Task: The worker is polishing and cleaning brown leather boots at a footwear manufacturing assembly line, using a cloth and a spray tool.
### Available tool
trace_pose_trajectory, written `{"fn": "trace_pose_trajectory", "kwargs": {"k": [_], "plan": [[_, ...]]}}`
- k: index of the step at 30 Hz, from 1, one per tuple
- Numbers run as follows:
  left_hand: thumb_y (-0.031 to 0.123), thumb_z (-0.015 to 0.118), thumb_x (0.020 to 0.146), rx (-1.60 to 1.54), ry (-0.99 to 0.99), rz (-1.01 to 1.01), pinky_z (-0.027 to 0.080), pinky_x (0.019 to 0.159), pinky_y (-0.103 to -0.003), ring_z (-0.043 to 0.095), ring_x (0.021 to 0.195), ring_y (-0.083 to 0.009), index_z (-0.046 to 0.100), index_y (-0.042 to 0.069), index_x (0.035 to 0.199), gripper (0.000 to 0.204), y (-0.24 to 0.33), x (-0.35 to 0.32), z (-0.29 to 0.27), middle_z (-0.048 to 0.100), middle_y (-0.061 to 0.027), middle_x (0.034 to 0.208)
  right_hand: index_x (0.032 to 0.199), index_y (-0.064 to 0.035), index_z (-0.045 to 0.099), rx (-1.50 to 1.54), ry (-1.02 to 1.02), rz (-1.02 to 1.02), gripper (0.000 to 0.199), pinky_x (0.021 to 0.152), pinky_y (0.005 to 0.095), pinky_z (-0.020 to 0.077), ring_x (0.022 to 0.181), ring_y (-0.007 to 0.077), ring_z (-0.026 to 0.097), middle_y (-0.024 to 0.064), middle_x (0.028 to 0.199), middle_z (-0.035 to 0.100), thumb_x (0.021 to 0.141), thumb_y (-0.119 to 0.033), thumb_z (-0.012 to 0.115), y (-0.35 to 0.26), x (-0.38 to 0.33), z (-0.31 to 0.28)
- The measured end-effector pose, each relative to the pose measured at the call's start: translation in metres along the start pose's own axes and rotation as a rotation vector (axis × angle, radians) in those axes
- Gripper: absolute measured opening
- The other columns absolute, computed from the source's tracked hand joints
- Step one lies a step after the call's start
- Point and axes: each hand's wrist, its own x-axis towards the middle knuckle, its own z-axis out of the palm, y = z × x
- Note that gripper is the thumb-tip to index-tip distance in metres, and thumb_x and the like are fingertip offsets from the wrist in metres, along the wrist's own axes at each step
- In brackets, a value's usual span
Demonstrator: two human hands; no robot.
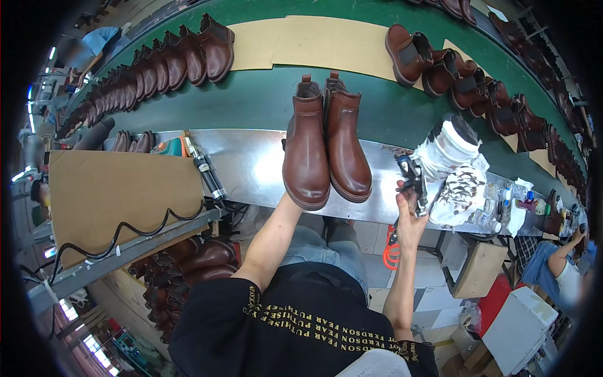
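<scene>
A pair of glossy brown ankle boots, the left boot (306, 154) and the right boot (349, 147), stands side by side in front of me, toes toward me. My left forearm reaches up to the left boot and disappears beneath its toe; the hand itself is hidden there. At the bench's front edge, my right hand (411, 210) is closed around a dark spray gun (412, 179). Just beyond it is a white-wrapped container (447, 147) with a dark top. Beside that lies a white cloth (461, 196) with dark brown stains.
Rows of brown boots (182, 60) line the green surface (251, 100) at far left, with more boots (465, 81) at right. Small bottles (496, 207) stand at the metal bench's right. A cardboard panel (125, 195) and black coiled cord (116, 235) are at left. An orange-red coil (391, 254) hangs below.
</scene>
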Motion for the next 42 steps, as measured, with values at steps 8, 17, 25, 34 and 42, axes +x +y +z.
{"fn": "trace_pose_trajectory", "kwargs": {"k": [8,17,25,34,42], "plan": [[0.028,0.048,0.095,-0.067,0.037,-0.087,0.045,0.07,-0.026,0.053,0.079,-0.012,0.053,0.006,0.109,0.027,0.001,0.014,0.009,0.056,-0.0029,0.093,0.098,0.0025,0.061,-0.072,-0.193,-0.008,0.026,0.062,0.022,0.0424,0.068,0.007,0.049,0.0009,0.079,0.058,0.081,-0.014,0.07,-0.065,-0.016,0.043],[0.023,0.053,0.092,0.382,-0.042,0.072,0.046,0.075,-0.027,0.054,0.083,-0.013,0.052,0.006,0.111,0.026,0.031,0.055,0.0,0.056,-0.0042,0.099,0.089,0.0043,0.058,-0.231,-0.087,-0.096,0.014,0.059,0.0219,0.042,0.064,0.007,0.05,0.0023,0.071,0.057,0.083,-0.006,0.066,-0.074,-0.003,0.067],[0.019,0.054,0.091,0.716,-0.123,0.308,0.045,0.082,-0.027,0.053,0.091,-0.0133,0.049,0.005,0.115,0.028,0.042,0.112,-0.007,0.055,-0.0053,0.106,0.11,0.0076,0.057,-0.142,-0.359,-0.036,0.033,0.062,0.0214,0.044,0.068,0.0082,0.053,0.002,0.075,0.054,0.081,-0.006,0.067,-0.097,0.023,0.135],[0.024,0.052,0.09,-0.097,0.23,0.032,0.042,0.057,-0.026,0.05,0.065,-0.0105,0.055,0.005,0.093,0.02,0.045,0.177,-0.02,0.054,-0.0038,0.073,0.092,0.0053,0.06,-0.24,-0.265,-0.032,0.02,0.057,0.0218,0.0388,0.062,0.0068,0.044,-0.0007,0.07,0.052,0.08,-0.008,0.069,-0.098,0.049,0.156],[0.023,0.052,0.089,0.197,0.537,0.105,0.043,0.061,-0.027,0.052,0.068,-0.0132,0.057,0.005,0.095,0.019,0.06,0.228,-0.048,0.056,-0.0057,0.075,0.101,0.0061,0.059,-0.257,-0.567,0.054,0.026,0.062,0.0229,0.0439,0.07,0.0086,0.054,0.0057,0.075,0.059,0.079,-0.003,0.068,-0.106,0.066,0.188]]}}
